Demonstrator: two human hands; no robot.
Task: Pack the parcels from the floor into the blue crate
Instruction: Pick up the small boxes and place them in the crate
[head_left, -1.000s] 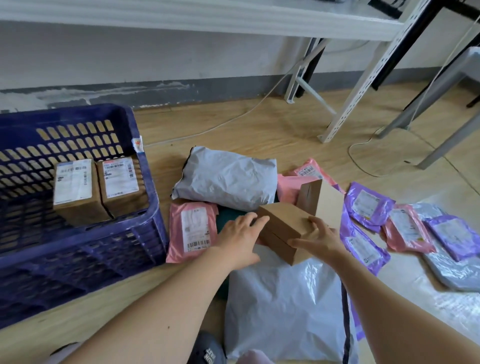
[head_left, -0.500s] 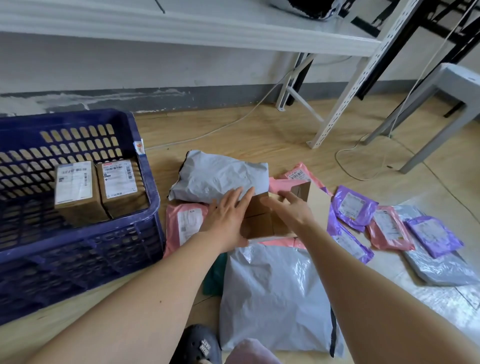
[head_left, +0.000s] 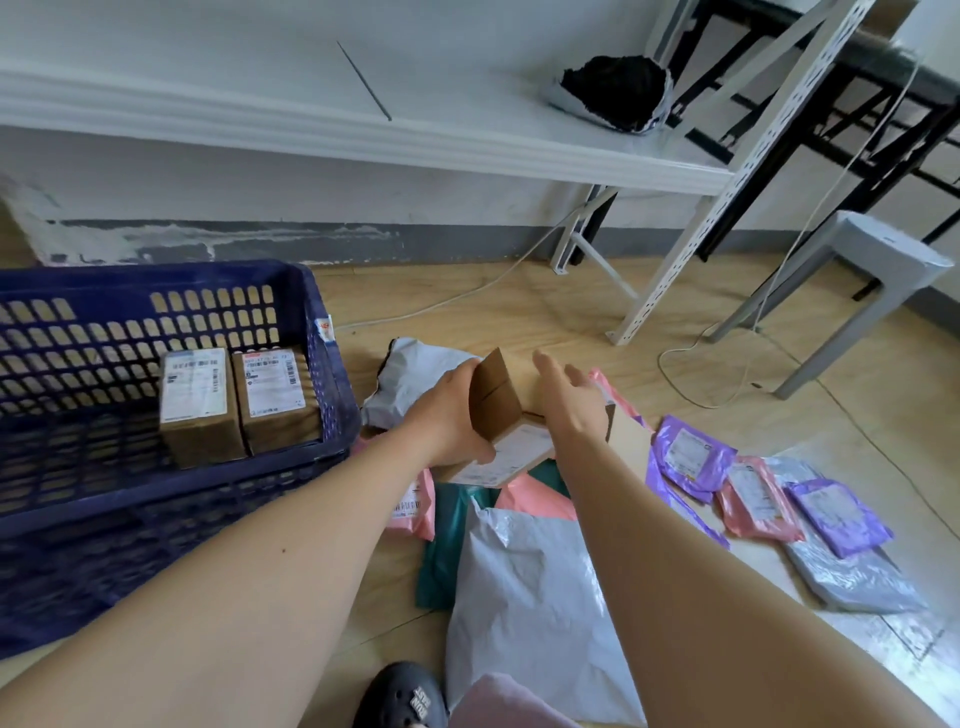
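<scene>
Left hand grips a cardboard box partly hidden behind right hand.

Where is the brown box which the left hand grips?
In the head view, at centre, the left hand grips the brown box just right of the blue crate, in front of the grey mailer.

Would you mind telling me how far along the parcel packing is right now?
Done: two labelled cardboard boxes sit side by side in the blue crate. In hand: the left hand grips a third cardboard box, tilted, with the right hand open beside it. Left: grey mailers, pink mailers, purple mailers and a green mailer lie on the floor.
</scene>
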